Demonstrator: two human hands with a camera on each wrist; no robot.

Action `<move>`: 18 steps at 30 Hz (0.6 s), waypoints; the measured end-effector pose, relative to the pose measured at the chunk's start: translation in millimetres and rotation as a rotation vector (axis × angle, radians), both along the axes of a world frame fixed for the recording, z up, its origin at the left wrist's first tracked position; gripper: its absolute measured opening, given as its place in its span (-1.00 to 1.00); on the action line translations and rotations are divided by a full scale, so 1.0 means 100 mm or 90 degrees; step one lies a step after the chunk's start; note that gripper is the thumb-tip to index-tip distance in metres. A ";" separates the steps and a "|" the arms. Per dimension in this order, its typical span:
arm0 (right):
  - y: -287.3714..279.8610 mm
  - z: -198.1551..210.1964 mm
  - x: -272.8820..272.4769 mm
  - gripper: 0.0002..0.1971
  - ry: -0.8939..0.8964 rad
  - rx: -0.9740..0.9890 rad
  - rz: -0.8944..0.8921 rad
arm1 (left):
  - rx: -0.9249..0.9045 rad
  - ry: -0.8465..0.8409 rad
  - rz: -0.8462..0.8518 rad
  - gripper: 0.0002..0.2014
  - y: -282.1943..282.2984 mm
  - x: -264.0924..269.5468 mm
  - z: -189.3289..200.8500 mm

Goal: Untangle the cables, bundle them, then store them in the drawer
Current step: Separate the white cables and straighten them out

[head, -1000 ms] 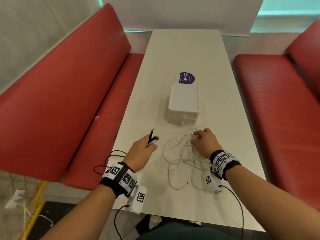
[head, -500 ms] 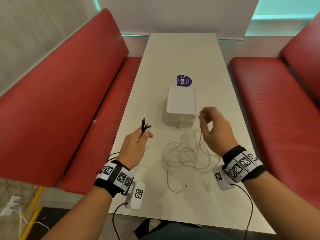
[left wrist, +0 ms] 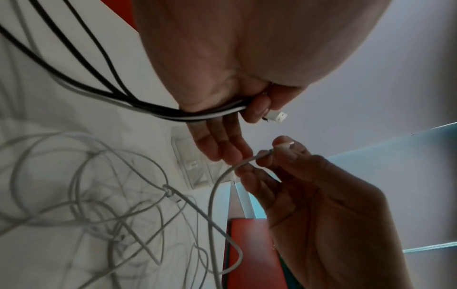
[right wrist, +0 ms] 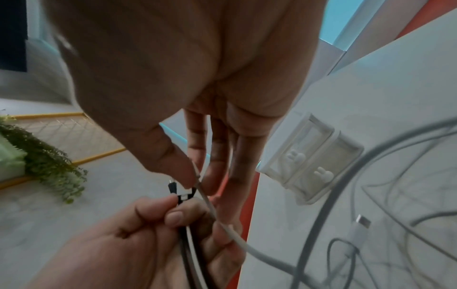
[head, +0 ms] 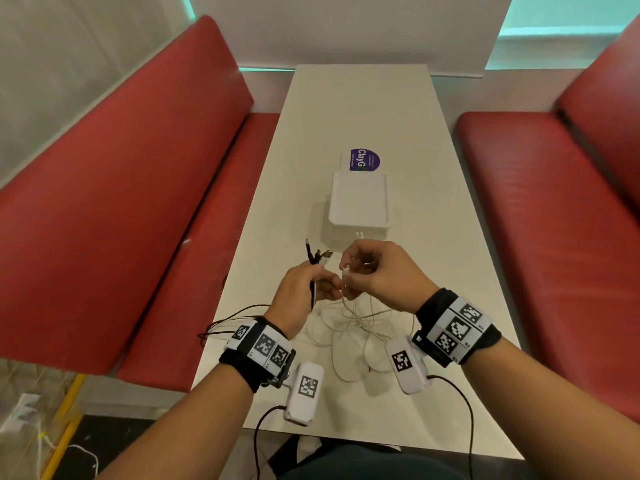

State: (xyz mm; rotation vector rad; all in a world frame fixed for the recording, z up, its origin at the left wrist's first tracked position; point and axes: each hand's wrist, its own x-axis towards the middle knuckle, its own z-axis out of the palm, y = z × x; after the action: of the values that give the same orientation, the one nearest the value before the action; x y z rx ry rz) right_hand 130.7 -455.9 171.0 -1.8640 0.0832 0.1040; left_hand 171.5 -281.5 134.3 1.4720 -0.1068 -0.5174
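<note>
My left hand (head: 323, 284) grips a bundle of black and white cable ends (head: 318, 256) whose plugs stick up past the fingers; the bundle (left wrist: 197, 115) also shows in the left wrist view. Right beside it, my right hand (head: 348, 275) pinches the end of a white cable (head: 345, 270) between thumb and forefinger (right wrist: 197, 181). Both hands hover above a loose tangle of white cables (head: 349, 327) lying on the table. The white drawer unit (head: 358, 206) stands just beyond the hands, with both drawers (right wrist: 314, 166) closed.
The narrow white table (head: 363, 109) runs away from me between two red benches (head: 121, 202) (head: 554, 220). A purple sticker (head: 365, 161) lies behind the drawer unit. Black cable loops (head: 225, 323) hang over the table's left edge.
My right hand picked a white cable end out of the pile, lifted it and carried it left to meet my left hand. The left hand rose a little with its bundle.
</note>
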 end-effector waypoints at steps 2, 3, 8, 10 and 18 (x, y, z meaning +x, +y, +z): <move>-0.02 0.02 0.00 -0.90 -0.005 0.025 -0.012 | 0.041 -0.028 -0.002 -0.55 -0.02 0.01 0.01; -0.03 0.02 0.00 -0.89 0.001 0.042 -0.016 | 0.059 -0.040 -0.004 -0.57 -0.02 0.01 0.01; -0.06 0.01 0.02 -0.95 -0.012 0.014 -0.049 | -0.003 0.081 -0.042 -0.76 -0.10 -0.05 0.06; -0.07 0.01 0.03 -0.98 -0.021 -0.030 -0.053 | -0.016 0.132 -0.042 -0.76 -0.13 -0.09 0.06; -0.05 0.02 0.05 -0.86 -0.035 -0.063 -0.097 | -0.030 0.142 -0.078 -0.77 -0.13 -0.06 0.04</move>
State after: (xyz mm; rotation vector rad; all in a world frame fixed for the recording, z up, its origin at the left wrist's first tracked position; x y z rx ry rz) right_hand 136.0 -460.7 173.3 -1.9502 0.1945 -0.0575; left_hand 165.5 -294.5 138.7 1.3574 -0.0326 -0.7702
